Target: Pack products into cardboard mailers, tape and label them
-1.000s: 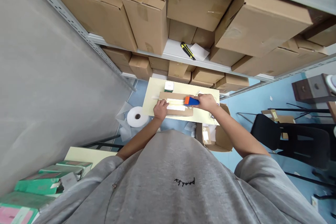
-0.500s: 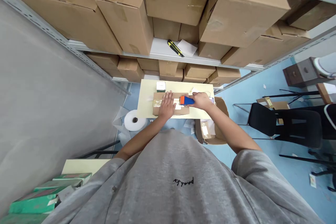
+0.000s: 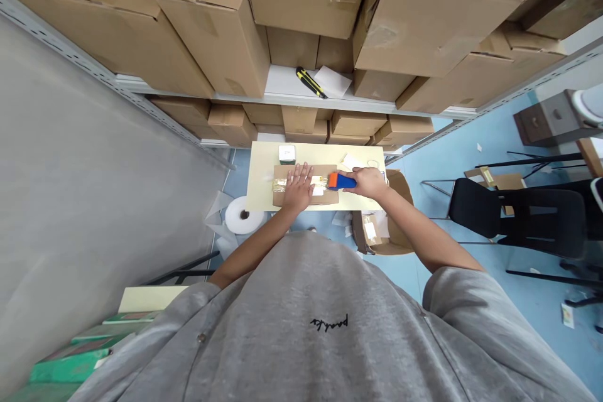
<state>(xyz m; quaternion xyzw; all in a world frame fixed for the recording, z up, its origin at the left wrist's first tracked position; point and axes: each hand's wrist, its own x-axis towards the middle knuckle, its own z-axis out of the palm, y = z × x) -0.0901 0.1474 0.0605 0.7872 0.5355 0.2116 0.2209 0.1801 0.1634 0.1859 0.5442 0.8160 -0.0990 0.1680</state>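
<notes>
Compared with a second ago, the person's left grip point(image 3: 298, 188) is off the near left edge of the flat brown cardboard box point(image 3: 326, 197) and lies palm-down across its middle. Shiny clear tape point(image 3: 281, 184) now shows on the box's left end. This grip is flat, its fingers slightly spread and pinching nothing; it partly covers a white paper label point(image 3: 318, 190). The right grip point(image 3: 369, 182) is closed around a blue plastic tool with an orange head point(image 3: 347, 182), the head over the box's right end; whether it touches the cardboard I cannot tell.

The box lies on the pale yellow rectangular bench point(image 3: 259, 166), near its front edge. Just behind it stands a small white-topped, green-sided box point(image 3: 287, 154). A large white roll point(image 3: 234, 208) sits below, left of the bench, and an open brown cardboard carton point(image 3: 401, 198) to the right.
</notes>
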